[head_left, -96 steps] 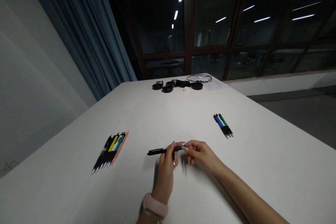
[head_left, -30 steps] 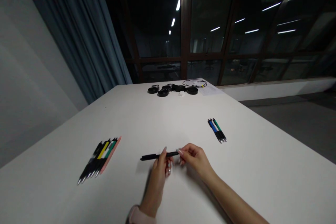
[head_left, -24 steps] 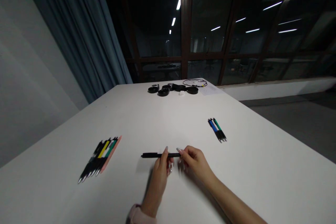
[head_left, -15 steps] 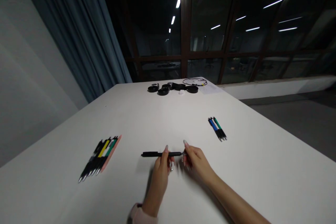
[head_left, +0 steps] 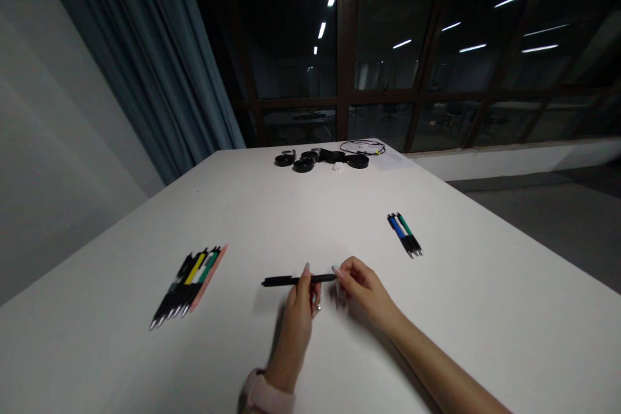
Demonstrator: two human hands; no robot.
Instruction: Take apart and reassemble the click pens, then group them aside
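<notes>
My left hand (head_left: 299,304) pinches a black pen (head_left: 281,281) at its middle and holds it level above the table, its far end pointing left. At the pen's right end, my right hand (head_left: 361,284) has its thumb and fingers closed round the tip, which they hide. Its lower fingers are smeared by motion. To the left lies a slanted row of pens (head_left: 194,266), with black, yellow, white and green barrels, beside a pink stick-like piece (head_left: 211,275). On the right rests a smaller group of pens (head_left: 403,233) in blue, white and green.
The white table (head_left: 310,213) stretches away to dark windows. Black rolls (head_left: 303,166), a small white piece (head_left: 338,167), a coiled black cable (head_left: 363,147) and paper (head_left: 392,162) lie at its far end. A blue curtain (head_left: 145,58) hangs at the left.
My right fingers have shifted slightly at the pen's tip, where a bit of silver showed before and is now covered. My left hand keeps its hold. The whole view has tilted a little.
</notes>
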